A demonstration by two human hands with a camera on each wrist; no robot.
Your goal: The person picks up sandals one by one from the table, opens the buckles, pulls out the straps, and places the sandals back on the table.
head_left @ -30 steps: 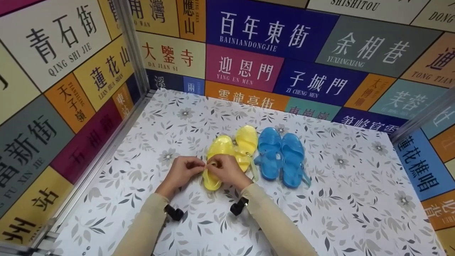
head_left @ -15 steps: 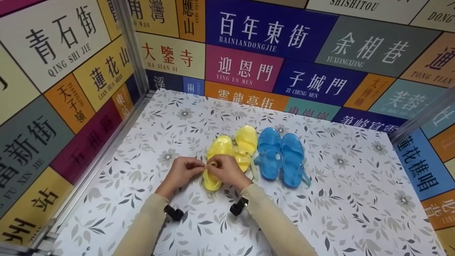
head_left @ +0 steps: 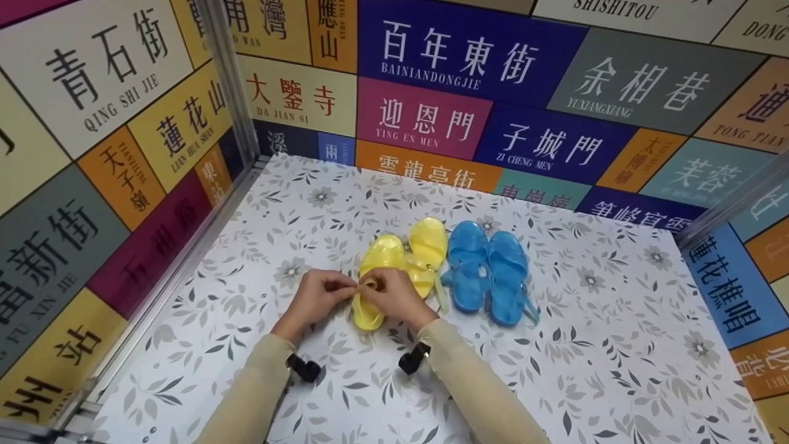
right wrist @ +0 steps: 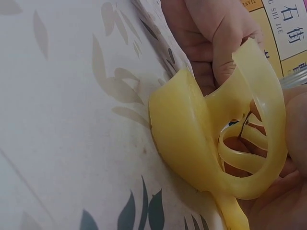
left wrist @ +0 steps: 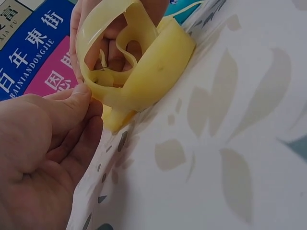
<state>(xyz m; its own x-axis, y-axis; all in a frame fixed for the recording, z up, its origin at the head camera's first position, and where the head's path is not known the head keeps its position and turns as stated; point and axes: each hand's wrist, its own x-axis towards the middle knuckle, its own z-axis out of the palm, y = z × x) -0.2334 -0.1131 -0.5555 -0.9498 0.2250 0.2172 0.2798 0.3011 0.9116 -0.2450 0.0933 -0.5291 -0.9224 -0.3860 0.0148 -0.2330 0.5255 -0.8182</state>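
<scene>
a person's two hands meet over the left-hand yellow sandal point(head_left: 383, 250), which rests on the patterned tabletop point(head_left: 592, 376) with its toe pointing away from the person. the left hand point(head_left: 317, 299) comes in from the sandal's left side, its thumb and fingertips pinching the sandal's thin strap point(left wrist: 86, 43). the right hand point(head_left: 394, 296) reaches across the middle of the sandal from the right; its fingers are bent and grasp the strap too, close to the left fingertips, though the exact spot of its hold is partly hidden. in both wrist views the yellow band curves up in a wide loop, with a narrower curl of strap inside it. just to the right lies the second yellow sandal point(head_left: 427, 237), a strap end sticking out on its right side. beside that are the left blue sandal point(head_left: 468, 246) and the right blue sandal point(head_left: 507, 253), set side by side, toes also away from the person. both forearms wear beige sleeves point(head_left: 481, 385), with a small black device at each wrist. colourful panels with chinese lettering point(head_left: 468, 55) stand around the tabletop.
</scene>
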